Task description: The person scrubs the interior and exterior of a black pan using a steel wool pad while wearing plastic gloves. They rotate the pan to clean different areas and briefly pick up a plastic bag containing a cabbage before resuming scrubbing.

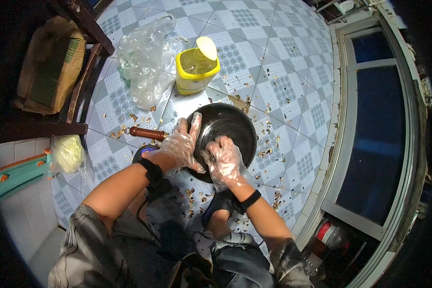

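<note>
A dark metal frying pan [239,126] rests on the tiled floor before me, its wooden handle [147,133] pointing left. Clear plastic gloves cover both hands. My left hand [180,144] lies spread over the pan's left rim, fingers apart. Inside the pan, my right hand [224,158] has its fingers curled over a small greyish thing, perhaps a scrubber, mostly hidden under them. Beyond the pan stands a yellow pump bottle [196,81], with a crumpled clear plastic bag [144,68] to its left.
Small brown scraps [266,151] are strewn over the floor around the pan. A dark wooden rack [72,128] holds a cardboard box [52,68] at the left, near a bagged pale-green vegetable [69,153]. On the right is a framed glass cabinet [372,144]. My feet are close below the pan.
</note>
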Tool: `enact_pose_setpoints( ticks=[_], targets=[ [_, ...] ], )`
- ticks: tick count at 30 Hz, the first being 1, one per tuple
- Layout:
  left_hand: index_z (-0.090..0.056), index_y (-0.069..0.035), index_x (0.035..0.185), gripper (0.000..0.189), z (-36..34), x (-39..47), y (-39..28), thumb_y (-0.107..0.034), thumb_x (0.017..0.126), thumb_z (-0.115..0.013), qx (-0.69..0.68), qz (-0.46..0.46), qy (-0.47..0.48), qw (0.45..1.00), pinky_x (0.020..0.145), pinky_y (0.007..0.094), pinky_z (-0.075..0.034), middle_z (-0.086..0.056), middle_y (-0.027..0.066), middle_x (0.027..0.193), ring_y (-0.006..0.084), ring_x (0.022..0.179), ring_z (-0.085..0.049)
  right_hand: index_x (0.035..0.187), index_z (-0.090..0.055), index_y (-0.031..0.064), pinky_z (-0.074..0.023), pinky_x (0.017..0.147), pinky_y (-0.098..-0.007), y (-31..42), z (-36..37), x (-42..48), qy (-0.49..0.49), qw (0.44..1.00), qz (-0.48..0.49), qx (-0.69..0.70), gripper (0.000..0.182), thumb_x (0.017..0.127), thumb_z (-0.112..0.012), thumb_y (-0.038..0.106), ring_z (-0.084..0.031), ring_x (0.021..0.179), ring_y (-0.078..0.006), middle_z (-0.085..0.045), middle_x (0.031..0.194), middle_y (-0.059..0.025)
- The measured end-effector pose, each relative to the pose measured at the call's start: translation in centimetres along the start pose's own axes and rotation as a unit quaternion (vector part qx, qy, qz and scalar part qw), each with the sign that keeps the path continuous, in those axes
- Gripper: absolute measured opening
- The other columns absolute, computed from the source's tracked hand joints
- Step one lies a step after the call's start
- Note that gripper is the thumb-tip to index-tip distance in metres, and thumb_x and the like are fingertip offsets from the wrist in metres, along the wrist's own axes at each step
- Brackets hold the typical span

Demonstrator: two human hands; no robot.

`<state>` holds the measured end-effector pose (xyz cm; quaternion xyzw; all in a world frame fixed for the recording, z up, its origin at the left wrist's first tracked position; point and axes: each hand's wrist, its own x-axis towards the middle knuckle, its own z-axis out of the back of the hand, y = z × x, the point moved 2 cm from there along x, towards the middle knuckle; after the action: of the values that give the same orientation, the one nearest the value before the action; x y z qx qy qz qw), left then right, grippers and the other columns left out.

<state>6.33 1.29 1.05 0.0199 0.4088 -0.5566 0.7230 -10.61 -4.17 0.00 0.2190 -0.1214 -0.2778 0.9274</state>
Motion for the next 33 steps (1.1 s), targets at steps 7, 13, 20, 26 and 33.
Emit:
enact_pose_setpoints(
  ticks=[7,13,20,26,33],
  targets=[
    [0.010,-0.003,0.161,0.160,0.2,-0.4,0.4,-0.055,0.054,-0.096,-0.023,-0.019,0.011,0.999,0.113,0.0504,-0.044,-0.024,0.0410,0.153,0.0544,0.140,-0.038,0.097,-0.065,0.0111,-0.0484,0.073,-0.0495,-0.7,1.0,-4.7,0.009,0.999,0.034,0.038,0.028,0.075,-0.081,0.014,-0.059,0.088,-0.0377,-0.055,0.095,-0.0146],
    [0.011,-0.004,0.161,0.161,-0.5,-0.2,0.9,-0.056,0.053,-0.097,-0.023,-0.016,0.005,1.000,0.111,0.0502,-0.046,-0.025,0.0397,0.152,0.0530,0.138,-0.042,0.095,-0.066,0.0136,-0.0520,0.071,-0.0482,0.0,0.6,-3.2,0.030,0.998,0.051,0.024,0.026,0.076,-0.081,0.021,-0.060,0.089,-0.0355,-0.058,0.098,-0.0133],
    [0.008,0.001,0.160,0.164,0.4,0.3,0.5,-0.060,0.048,-0.096,-0.018,-0.024,0.000,1.000,0.108,0.0493,-0.048,-0.032,0.0377,0.148,0.0540,0.130,-0.050,0.096,-0.068,0.0112,-0.0504,0.080,-0.0482,-6.2,0.7,5.2,-0.097,0.989,-0.097,-0.049,0.022,0.086,-0.075,0.029,-0.060,0.095,-0.0360,-0.060,0.098,-0.0166],
    [0.009,-0.008,0.162,0.159,0.4,-0.4,1.0,-0.055,0.053,-0.097,-0.038,-0.014,0.004,0.999,0.112,0.0481,-0.046,-0.030,0.0362,0.151,0.0510,0.135,-0.047,0.096,-0.067,0.0056,-0.0482,0.079,-0.0490,-8.8,1.5,-3.5,-0.147,0.970,-0.188,-0.052,0.020,0.087,-0.075,0.021,-0.059,0.088,-0.0389,-0.059,0.095,-0.0175],
    [0.007,-0.006,0.162,0.157,-0.3,-0.3,1.3,-0.053,0.054,-0.097,-0.013,-0.018,-0.009,1.000,0.105,0.0478,-0.051,-0.031,0.0365,0.150,0.0504,0.128,-0.054,0.096,-0.065,0.0113,-0.0479,0.076,-0.0482,1.3,-0.7,-1.9,-0.022,0.999,0.018,0.041,0.028,0.073,-0.079,0.013,-0.058,0.089,-0.0363,-0.056,0.095,-0.0143]
  ],
)
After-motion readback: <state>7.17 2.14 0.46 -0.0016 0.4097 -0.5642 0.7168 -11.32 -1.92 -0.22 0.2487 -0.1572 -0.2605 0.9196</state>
